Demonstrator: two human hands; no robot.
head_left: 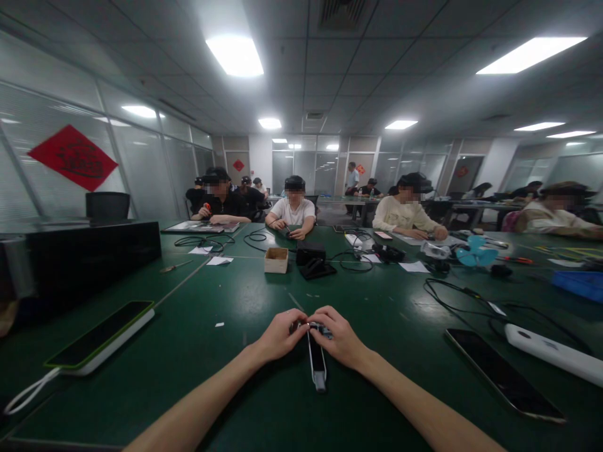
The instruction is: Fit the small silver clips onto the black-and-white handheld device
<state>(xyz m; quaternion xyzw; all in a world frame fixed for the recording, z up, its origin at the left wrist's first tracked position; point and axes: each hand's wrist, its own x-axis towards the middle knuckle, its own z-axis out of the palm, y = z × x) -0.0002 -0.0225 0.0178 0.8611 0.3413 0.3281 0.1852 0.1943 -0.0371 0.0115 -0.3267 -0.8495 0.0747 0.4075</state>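
Note:
My left hand (279, 336) and my right hand (340, 338) meet over the green table (226, 351), fingers curled together. Both pinch the far end of a small dark device (316, 359) with a grey tip that lies on the table and points toward me. What exactly sits between the fingertips is too small to make out.
A phone on a white power bank (101, 338) lies at left, another phone (504, 374) and a white power bank (553, 353) with cables at right. A small cardboard box (276, 259) and a black case (313, 260) stand ahead. Several people work at the far tables.

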